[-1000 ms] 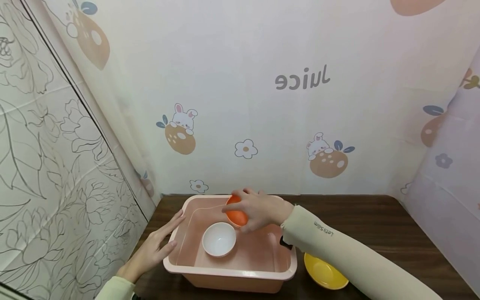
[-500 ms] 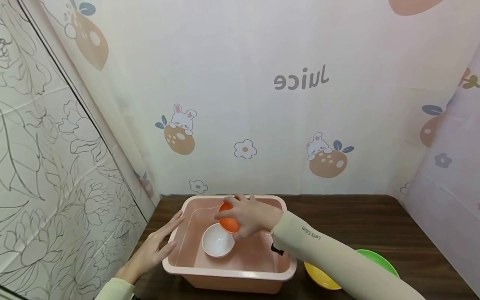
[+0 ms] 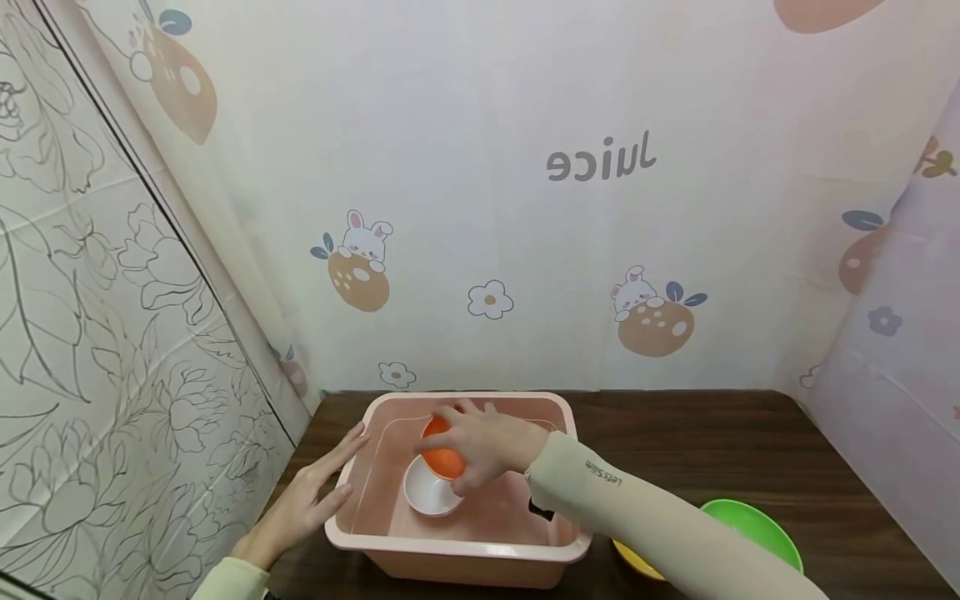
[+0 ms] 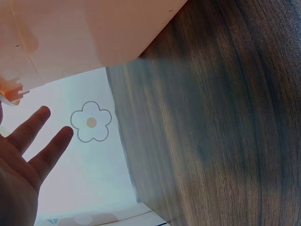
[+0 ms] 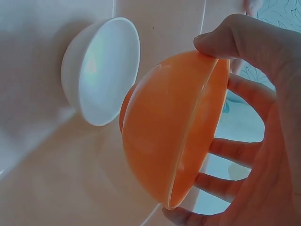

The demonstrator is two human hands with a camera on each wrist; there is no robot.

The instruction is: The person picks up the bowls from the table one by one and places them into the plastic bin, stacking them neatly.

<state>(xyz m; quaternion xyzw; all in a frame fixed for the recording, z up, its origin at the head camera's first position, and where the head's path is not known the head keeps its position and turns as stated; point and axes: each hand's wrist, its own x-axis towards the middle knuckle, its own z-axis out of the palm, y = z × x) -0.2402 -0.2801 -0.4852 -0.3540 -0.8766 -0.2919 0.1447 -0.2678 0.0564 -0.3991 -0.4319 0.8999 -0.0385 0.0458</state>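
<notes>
My right hand point(image 3: 487, 443) grips an orange bowl point(image 5: 164, 122) by its rim, thumb on one side and fingers spread along the other. Inside the pink basin point(image 3: 480, 547), a white bowl point(image 3: 429, 490) sits on the floor with its mouth up. The orange bowl hangs over the white one and partly covers it in the head view; whether they touch, I cannot tell. My left hand point(image 3: 306, 493) rests with straight fingers against the basin's left rim. In the left wrist view that hand's fingers point(image 4: 54, 153) show extended beside the basin wall.
On the dark wooden table point(image 3: 675, 450), right of the basin, stand a green bowl point(image 3: 757, 527) and a yellow bowl point(image 3: 636, 560), the yellow one mostly hidden under my right sleeve. A printed curtain point(image 3: 487, 208) hangs behind the table.
My right hand has carried the orange bowl left and toward me, from the basin's far side to over the white bowl. The green bowl has come into sight. The left hand stays put.
</notes>
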